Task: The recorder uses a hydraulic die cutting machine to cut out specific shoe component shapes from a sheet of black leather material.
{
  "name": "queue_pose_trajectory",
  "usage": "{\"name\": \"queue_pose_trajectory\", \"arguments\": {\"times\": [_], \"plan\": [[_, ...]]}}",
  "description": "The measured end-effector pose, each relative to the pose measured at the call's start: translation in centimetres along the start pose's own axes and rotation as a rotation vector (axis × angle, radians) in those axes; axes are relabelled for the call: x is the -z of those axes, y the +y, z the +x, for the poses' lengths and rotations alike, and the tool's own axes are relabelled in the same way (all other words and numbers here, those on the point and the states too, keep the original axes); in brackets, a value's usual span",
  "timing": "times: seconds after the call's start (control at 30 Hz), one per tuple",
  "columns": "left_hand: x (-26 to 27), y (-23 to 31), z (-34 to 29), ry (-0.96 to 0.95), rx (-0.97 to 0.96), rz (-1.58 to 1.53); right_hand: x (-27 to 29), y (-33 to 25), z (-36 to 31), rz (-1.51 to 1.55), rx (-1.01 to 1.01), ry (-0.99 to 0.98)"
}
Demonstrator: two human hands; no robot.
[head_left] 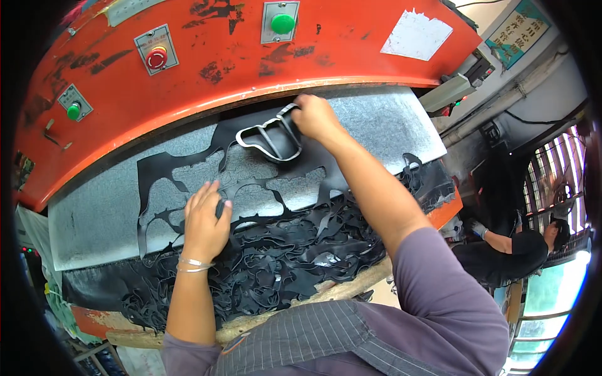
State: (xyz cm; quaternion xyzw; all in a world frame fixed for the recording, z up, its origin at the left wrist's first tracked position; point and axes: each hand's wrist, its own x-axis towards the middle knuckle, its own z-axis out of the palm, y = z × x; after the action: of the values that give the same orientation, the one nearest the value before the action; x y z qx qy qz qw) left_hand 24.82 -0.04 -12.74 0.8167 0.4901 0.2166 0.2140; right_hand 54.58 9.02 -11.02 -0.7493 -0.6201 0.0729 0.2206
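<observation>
My right hand (315, 117) grips the upper right end of a cutting die (270, 141), a curved metal outline with crossbars. The die is over a black sheet (152, 170), its lower side toward me; whether it touches the sheet I cannot tell. Large cut-out holes leave only thin strips across much of the sheet. Over the sheet's near edge is my left hand (205, 222), fingers stretched and thumb apart. Dark material shows between that thumb and the fingers, but I cannot make out whether it is loose. Both lie on a grey cutting board (94, 207).
A heap of black scraps (295, 263) fills the board's near side. Beyond the board rises a red press (213, 50) with a red button (156, 58) and green buttons (283, 24). A co-worker (511, 250) is at the far right.
</observation>
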Motion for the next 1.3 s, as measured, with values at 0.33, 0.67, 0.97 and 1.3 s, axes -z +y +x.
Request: {"name": "queue_pose_trajectory", "arguments": {"times": [0.33, 0.67, 0.97, 1.3], "plan": [[-7.2, 2.2, 6.9, -0.099, 0.095, -0.171, -1.1, 4.8, -5.4, 0.247, -0.229, -0.053], [-8.2, 0.8, 7.3, -0.142, 0.079, -0.209, -1.6, 7.3, -9.3, 0.114, 0.093, -0.098], [-7.1, 0.6, 8.1, -0.154, 0.023, -0.237, -2.0, 8.0, -8.8, 0.125, 0.21, 0.008], [-6.1, -2.4, 6.4, -0.087, 0.23, -0.57, -0.8, 5.3, -10.7, -0.014, 0.304, 0.007]]}}
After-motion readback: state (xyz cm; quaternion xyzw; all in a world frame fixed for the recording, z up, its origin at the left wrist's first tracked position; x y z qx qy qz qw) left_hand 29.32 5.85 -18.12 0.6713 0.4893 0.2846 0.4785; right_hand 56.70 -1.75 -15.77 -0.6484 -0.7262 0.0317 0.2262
